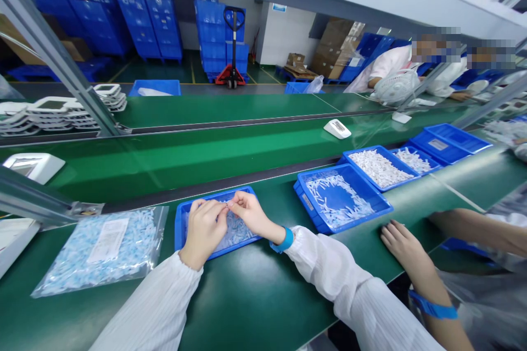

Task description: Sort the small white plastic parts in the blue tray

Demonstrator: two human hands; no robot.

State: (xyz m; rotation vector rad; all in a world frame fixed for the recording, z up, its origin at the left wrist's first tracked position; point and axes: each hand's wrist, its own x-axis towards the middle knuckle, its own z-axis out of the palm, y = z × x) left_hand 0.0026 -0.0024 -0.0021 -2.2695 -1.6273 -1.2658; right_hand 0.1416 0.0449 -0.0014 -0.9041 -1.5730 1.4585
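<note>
My left hand [206, 230] and my right hand [250, 213] meet fingertip to fingertip above a blue tray [179, 230]. Both are pinched closed around something tiny, too small and too covered by the fingers to make out. Small pale translucent pieces [239, 231] lie in the tray beneath them. To the left of my left hand rests a clear plastic bag [135, 252] packed with light blue and white small parts, with a white label [108, 239] on top. A blue band circles my right wrist.
Right of me stand blue trays, one with clear strips [343, 214], another with white pieces [381, 167]. A co-worker's hand [405, 247] lies on the table edge. Behind runs a green conveyor [230, 151] carrying a white device [337, 129]. A metal post [78, 77] rises at left.
</note>
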